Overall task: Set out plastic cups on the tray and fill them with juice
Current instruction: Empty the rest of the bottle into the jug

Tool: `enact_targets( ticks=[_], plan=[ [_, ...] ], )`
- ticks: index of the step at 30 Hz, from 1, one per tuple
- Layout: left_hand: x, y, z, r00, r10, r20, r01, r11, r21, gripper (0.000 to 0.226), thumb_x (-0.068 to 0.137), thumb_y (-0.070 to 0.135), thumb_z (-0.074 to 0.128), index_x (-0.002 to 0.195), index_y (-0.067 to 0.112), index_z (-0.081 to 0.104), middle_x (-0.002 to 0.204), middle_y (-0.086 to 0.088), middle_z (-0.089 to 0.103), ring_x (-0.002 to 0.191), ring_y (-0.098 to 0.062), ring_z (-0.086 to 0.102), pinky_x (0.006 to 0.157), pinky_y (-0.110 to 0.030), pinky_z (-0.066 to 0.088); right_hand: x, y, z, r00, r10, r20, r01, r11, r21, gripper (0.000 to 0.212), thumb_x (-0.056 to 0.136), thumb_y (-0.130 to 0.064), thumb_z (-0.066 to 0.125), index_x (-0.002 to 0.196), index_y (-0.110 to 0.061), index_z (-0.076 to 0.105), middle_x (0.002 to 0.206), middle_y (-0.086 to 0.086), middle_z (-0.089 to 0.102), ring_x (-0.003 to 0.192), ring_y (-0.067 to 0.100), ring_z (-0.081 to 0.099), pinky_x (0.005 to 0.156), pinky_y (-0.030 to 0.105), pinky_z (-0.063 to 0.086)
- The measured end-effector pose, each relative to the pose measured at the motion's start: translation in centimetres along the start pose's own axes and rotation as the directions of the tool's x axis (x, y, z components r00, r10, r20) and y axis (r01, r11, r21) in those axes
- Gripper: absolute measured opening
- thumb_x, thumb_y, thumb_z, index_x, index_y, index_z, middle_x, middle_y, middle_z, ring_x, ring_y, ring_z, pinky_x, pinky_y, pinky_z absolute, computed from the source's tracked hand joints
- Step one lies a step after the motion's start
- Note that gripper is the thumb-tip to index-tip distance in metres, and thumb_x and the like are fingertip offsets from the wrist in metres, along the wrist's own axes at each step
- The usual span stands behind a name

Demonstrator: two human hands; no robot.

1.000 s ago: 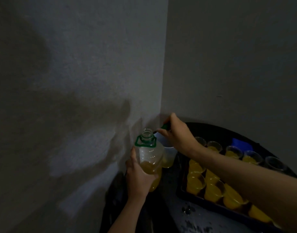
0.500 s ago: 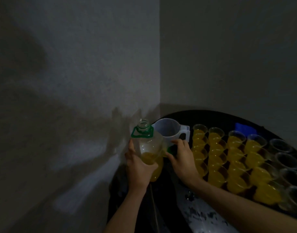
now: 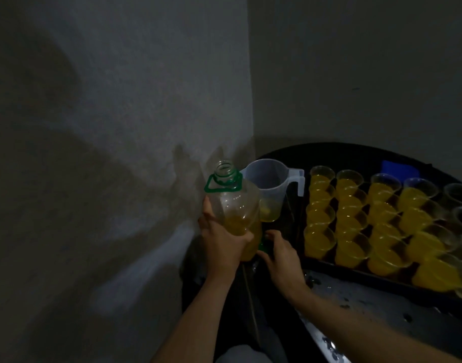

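The left hand (image 3: 222, 242) is at the lower middle of the frame, its fingers wrapped around the body of one clear plastic bottle (image 3: 237, 203). The bottle stands upright and open at the top, with a green ring at its neck and yellow juice in its lower part. No writing on it can be read in the dim light.

Just right of the bottle's base, the right hand (image 3: 282, 258) has its fingers curled over one small green cap (image 3: 262, 247).

Behind the bottle stands one clear measuring jug (image 3: 269, 179) with its handle to the right and a little juice at the bottom. Its scale marks are too faint to read.

Further right, a dark tray (image 3: 342, 271) lies on the dark table (image 3: 381, 305). On it four lines of filled cups (image 3: 319, 239) hold yellow juice. The cups overlap, so the exact number cannot be told. At the right edge of the frame three empty cups (image 3: 460, 195) are seen. One blue thing (image 3: 397, 169) lies behind the cups at the upper right.
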State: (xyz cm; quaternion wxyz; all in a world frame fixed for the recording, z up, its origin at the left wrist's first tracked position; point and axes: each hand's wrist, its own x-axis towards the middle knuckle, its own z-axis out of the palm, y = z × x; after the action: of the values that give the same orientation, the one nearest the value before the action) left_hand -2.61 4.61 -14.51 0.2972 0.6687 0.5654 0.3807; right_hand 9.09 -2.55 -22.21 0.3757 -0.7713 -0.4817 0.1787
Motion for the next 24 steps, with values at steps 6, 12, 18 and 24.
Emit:
enact_targets(
  ticks=[6,12,18,24],
  plan=[
    [-0.1,0.0,0.0,1.000,-0.018,0.014,0.018,1.000,-0.013,0.136,0.056,0.020,0.094,0.159,0.034,0.005,0.154,-0.009,0.033,0.138,-0.028,0.043,0.101,-0.031,0.041,-1.2,1.7,0.9,0.998,-0.009,0.057,0.017,0.988,-0.152,0.053,0.091,-0.024,0.069,0.137,-0.015,0.044,0.138,0.010,0.051,0.127,0.023,0.051,0.098,0.035,0.050],
    [-0.3,0.2,0.1,1.000,-0.018,0.014,0.018,1.000,-0.009,0.136,0.059,0.018,0.094,0.159,0.033,0.004,0.156,-0.011,0.032,0.139,-0.028,0.042,0.096,-0.026,0.035,-1.7,2.6,1.5,0.997,0.048,0.062,-0.035,0.980,-0.197,0.056,0.092,-0.023,0.067,0.140,-0.016,0.037,0.148,0.011,0.044,0.137,0.026,0.045,0.105,0.038,0.048],
    [-0.2,0.5,0.3,1.000,-0.009,-0.021,0.009,1.000,0.019,0.138,0.055,0.021,0.096,0.160,0.030,0.007,0.152,-0.014,0.037,0.136,-0.032,0.046,0.101,-0.033,0.040,-1.3,0.9,-0.1,0.989,-0.134,0.068,0.145,0.968,-0.206,0.071,0.095,-0.014,0.062,0.156,-0.015,0.024,0.157,0.012,0.035,0.142,0.025,0.037,0.114,0.030,0.033],
    [0.0,0.3,0.4,0.999,-0.012,-0.031,0.012,1.000,0.006,0.143,0.050,0.024,0.098,0.159,0.031,0.007,0.147,-0.018,0.041,0.131,-0.036,0.050,0.105,-0.044,0.044,0.4,-3.1,-3.1,0.941,-0.328,-0.076,0.317,0.939,-0.131,0.066,0.092,-0.010,0.062,0.150,-0.017,0.032,0.141,0.009,0.051,0.126,0.022,0.051,0.099,0.035,0.051]
  ],
)
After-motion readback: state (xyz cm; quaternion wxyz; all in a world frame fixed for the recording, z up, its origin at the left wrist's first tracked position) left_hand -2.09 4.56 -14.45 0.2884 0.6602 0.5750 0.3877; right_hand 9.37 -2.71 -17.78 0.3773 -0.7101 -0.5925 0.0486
